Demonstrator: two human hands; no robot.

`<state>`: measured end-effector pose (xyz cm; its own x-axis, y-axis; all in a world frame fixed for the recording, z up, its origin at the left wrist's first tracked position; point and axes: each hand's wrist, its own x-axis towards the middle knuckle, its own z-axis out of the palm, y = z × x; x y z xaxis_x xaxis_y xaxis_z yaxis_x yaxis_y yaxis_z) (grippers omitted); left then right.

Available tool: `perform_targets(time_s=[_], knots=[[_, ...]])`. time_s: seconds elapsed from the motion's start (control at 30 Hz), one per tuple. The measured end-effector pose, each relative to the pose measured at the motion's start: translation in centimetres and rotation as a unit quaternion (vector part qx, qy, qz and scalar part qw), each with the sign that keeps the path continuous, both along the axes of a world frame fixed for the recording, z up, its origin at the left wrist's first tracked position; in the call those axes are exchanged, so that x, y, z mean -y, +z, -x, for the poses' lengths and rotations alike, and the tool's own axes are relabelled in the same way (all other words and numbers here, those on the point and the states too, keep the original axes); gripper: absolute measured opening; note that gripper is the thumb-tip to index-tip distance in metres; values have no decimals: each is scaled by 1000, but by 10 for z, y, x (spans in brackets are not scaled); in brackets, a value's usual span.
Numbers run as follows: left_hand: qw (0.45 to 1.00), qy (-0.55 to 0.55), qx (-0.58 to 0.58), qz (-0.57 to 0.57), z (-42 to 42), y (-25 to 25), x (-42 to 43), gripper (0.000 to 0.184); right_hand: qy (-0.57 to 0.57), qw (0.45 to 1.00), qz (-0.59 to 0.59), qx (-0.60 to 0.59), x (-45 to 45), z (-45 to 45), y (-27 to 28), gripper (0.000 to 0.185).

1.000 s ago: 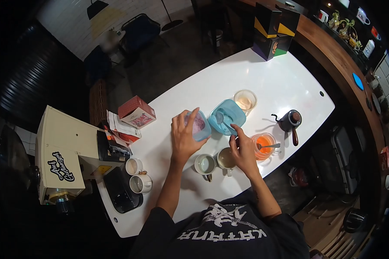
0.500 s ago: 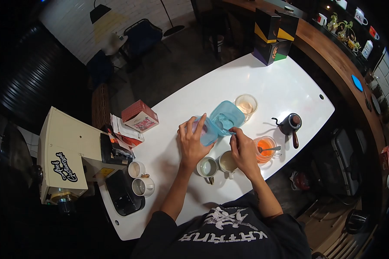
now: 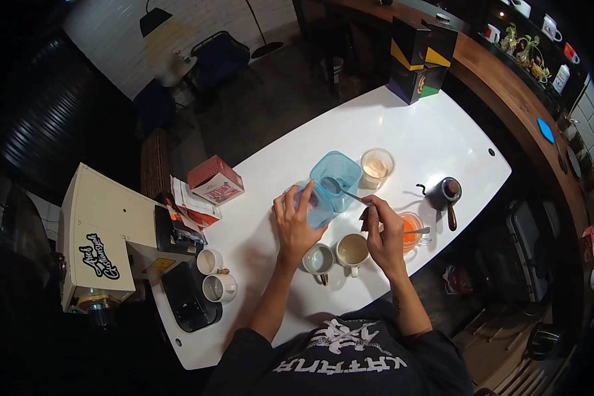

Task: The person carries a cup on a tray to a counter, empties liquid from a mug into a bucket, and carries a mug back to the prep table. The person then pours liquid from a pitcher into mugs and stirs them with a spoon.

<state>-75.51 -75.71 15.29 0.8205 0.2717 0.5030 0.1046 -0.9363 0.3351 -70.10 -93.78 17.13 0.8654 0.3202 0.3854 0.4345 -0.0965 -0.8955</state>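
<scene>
My left hand is wrapped round a translucent blue container with something purple in it, tilted against a second, open blue container. Between its fingers my right hand holds a spoon, whose bowl is inside the second container. Below the hands stand a greenish cup and a beige cup. Partly behind my right hand is a glass of orange liquid with a spoon in it. A round clear container with pale contents stands beyond the blue ones.
On the white table, a black kettle stands to the right and dark boxes at the far end. At the left are a red box, packets, two white cups and a cream machine.
My right hand has moved slightly right, drawing the spoon handle back, so more of the spoon shows. My left hand's container has come close against the other blue container.
</scene>
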Motion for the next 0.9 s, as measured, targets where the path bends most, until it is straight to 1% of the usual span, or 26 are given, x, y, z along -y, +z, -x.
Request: perform_targets(time_s=[0.13,0.2,0.43,0.5,0.6,0.9], knots=[[1000,1,4,-1,-1,-1,-1,89,4,1000,0,0,2,3,4,19],[1000,1,6,0,-1,0,-1,89,7,999,-1,48,2,3,4,17],[1000,8,3,3,-1,2,0,87,14,999,-2,53,2,3,5,17],[1000,6,4,4,-1,1,0,87,34,999,-1,8,2,2,3,19],[1000,5,6,6,-2,1,-1,87,44,999,-10,-18,1,-1,-2,22],[1000,9,-6,14,1,2,1,88,63,998,13,-21,4,-2,-1,25]])
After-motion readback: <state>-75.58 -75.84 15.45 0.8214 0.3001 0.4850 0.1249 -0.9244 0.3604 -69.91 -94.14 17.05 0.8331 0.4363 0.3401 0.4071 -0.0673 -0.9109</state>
